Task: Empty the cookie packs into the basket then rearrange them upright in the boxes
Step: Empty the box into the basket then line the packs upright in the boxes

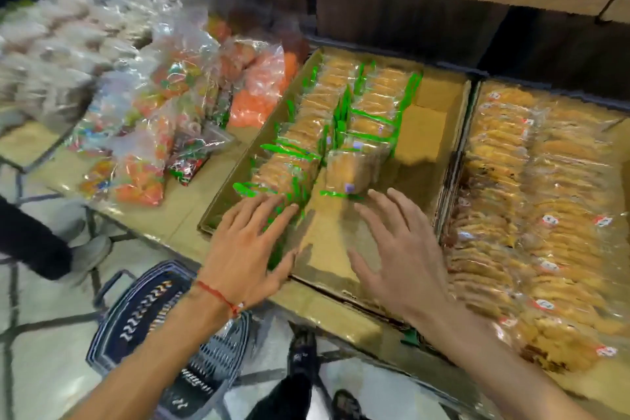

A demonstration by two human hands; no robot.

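Reaching in over the near edge of the cardboard box (426, 133), the person had both hands spread, fingers straight and holding nothing. The cookie packs (327, 92), the ones edged in green, stood on edge in two rows running from the box's far edge towards its near one. The left row (300, 133) came almost to the near edge, and the left hand (252, 242) lay over its last packs. The blur there was heavy, so I could not tell whether the fingers pressed them or only hovered. The middle row (371, 106) stopped short, and its end pack (351, 170) leaned back towards the person, its broad face tipped up. That pack sat just beyond the fingertips of the right hand (402, 249), with bare cardboard under the palm and an unfilled strip along the box's right wall. To my eye the right hand was plainly the nearer of the two. The next move would likely be a short push away from the body, setting the leaning pack square against its row. The basket (143, 310) stood on the floor below the left forearm, well apart from the packs.
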